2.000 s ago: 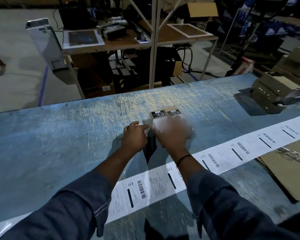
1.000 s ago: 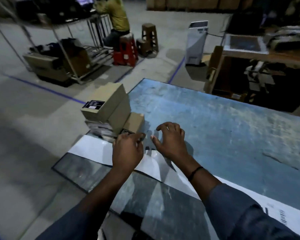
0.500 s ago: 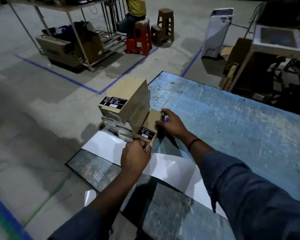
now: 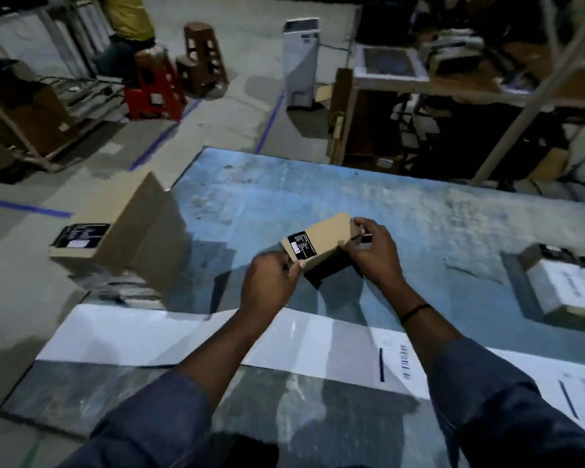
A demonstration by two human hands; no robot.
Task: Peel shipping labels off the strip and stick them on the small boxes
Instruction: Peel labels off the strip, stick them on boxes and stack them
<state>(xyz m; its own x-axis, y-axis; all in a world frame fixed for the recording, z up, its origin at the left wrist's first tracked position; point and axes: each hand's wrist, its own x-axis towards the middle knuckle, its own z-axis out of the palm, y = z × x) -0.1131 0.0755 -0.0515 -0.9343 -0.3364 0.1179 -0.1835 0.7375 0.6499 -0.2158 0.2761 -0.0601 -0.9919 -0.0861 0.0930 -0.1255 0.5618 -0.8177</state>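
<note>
A small brown box (image 4: 321,241) with a black printed patch is held above the blue table between both hands. My left hand (image 4: 271,285) grips its near end and my right hand (image 4: 374,253) grips its far end. The white label strip (image 4: 190,336) runs across the table's near edge, blank at the left, with printed barcode labels (image 4: 399,366) toward the right. A stack of brown boxes (image 4: 122,231) stands at the table's left corner.
The scratched blue table (image 4: 318,190) stretches ahead. More boxes with white labels (image 4: 568,288) lie at the right edge. Beyond the table are a bare floor, red and brown stools (image 4: 156,86), a seated person, shelving and a wooden bench.
Both hands reached to the stack at the left corner, took one small box from beside it, and carried it rightward to above the table's middle. The view swung left, then partly back.
</note>
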